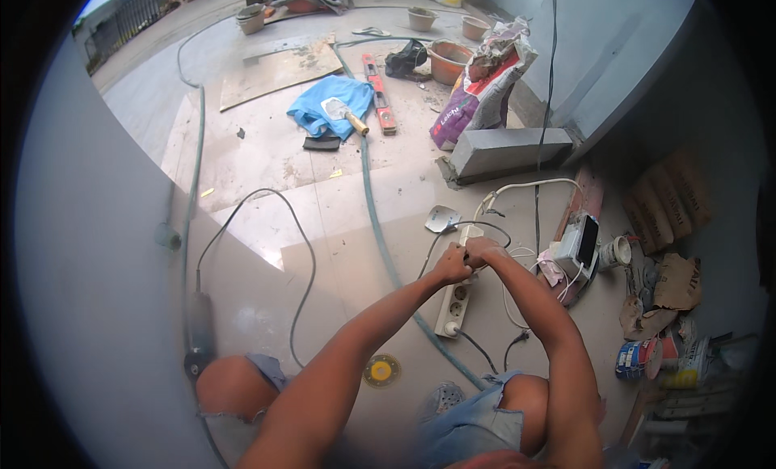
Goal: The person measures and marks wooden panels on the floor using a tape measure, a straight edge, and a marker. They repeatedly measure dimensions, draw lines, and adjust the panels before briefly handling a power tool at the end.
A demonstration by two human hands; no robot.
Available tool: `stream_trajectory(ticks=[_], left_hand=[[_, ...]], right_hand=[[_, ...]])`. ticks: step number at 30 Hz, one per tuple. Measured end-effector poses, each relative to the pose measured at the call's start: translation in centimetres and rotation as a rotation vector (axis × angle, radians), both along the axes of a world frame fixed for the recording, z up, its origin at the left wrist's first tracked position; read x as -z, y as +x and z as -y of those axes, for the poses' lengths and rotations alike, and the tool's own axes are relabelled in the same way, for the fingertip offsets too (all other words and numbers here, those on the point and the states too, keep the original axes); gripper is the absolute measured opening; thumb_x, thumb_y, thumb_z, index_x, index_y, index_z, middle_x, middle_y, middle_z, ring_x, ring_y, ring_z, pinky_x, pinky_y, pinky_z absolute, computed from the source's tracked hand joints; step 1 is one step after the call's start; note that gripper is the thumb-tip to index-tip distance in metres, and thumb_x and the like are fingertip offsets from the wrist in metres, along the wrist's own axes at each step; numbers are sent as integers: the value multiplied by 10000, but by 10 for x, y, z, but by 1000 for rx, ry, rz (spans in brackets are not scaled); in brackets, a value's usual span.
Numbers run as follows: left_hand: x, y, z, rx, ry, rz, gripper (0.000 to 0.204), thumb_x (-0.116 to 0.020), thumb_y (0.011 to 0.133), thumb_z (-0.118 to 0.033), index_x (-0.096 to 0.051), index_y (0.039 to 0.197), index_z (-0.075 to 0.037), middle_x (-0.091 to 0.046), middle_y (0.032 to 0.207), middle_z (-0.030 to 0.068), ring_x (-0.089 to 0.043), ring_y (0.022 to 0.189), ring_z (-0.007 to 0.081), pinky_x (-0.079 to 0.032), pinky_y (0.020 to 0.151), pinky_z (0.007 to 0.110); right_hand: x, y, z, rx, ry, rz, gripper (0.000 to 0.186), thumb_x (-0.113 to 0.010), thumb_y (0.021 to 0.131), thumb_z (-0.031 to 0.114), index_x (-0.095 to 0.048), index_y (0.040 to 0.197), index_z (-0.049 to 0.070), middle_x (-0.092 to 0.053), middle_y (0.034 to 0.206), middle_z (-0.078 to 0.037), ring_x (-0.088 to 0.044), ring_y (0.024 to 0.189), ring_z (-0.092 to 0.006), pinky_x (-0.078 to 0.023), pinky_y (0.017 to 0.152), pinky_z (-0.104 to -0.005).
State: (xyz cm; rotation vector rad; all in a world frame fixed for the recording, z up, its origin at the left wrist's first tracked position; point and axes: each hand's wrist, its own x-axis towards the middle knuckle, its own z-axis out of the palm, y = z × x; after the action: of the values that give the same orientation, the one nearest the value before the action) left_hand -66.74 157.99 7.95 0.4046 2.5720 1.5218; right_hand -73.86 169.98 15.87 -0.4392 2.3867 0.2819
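My left hand (453,264) and my right hand (483,251) meet over the upper part of a long white power strip (453,309) on the tiled floor. Both hands are closed, fingers bent inward. A small dark thing shows between them, too covered to name. Around the hands loops a thin black cable (432,244). Below them the strip's round sockets are visible, and a white plug (451,329) sits in the lowest one. A loose black plug (520,337) lies to the right of the strip.
An angle grinder (198,332) with a long cord lies at left. Near my knees is a yellow-centred cutting disc (381,370). A green hose (380,227) crosses the floor. Ahead are a trowel (343,115) on blue cloth, a red level (379,97), a cement bag (481,97) and a grey block (509,152).
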Motion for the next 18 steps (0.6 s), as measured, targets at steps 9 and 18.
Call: stream_trajectory(ticks=[9,18], left_hand=[[25,-33,13,202,-167,-93,406,-868,757,-273,-760,1086,-60,-681,1087,214,-644,1065,394,-516,942,462],[18,-46,19,391,-332,-167,369,-795,794,-263,-760,1096,-54,-736,1155,176,-634,1108,404,-527,1016,446]], right_hand=[[-2,5,-6,-11,-140,7,365,-789,760,248,-786,1031,4,-767,1095,-223,-747,1053,-364,-591,906,-474],[-6,6,-10,-18,-247,1,341,-766,768,221,-778,1019,-11,-760,1075,-243,-740,1060,-366,-587,920,-476]])
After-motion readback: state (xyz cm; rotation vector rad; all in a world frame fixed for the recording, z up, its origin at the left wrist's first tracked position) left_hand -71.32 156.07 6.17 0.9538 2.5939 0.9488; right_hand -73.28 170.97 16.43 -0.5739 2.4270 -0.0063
